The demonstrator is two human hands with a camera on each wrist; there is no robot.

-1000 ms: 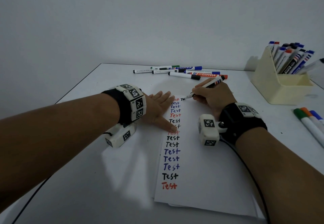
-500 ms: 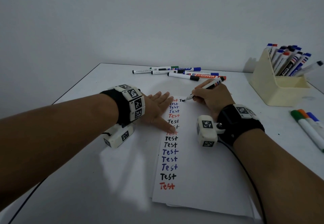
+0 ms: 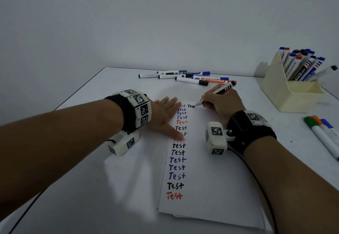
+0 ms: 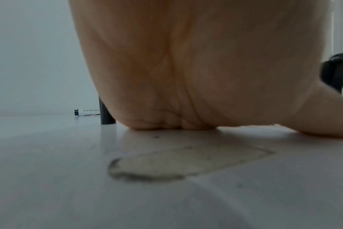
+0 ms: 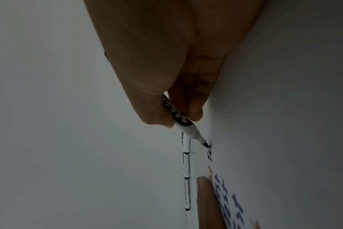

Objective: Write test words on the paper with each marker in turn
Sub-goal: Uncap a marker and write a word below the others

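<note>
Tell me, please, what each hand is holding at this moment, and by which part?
The right hand grips a black marker on its lower barrel, just above the tip. The left hand holds nothing; it lies flat on the paper.

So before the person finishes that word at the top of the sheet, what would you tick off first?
1. Marker held firmly by the right hand: ok.
2. Marker tip on the paper beside the unfinished black word: ok.
3. Left hand lying flat, steadying the sheet: ok.
4. Room to the right of the word: ok.
5. Ink flowing well: cannot tell.
6. Loose markers clear of the writing hand: ok.
</note>
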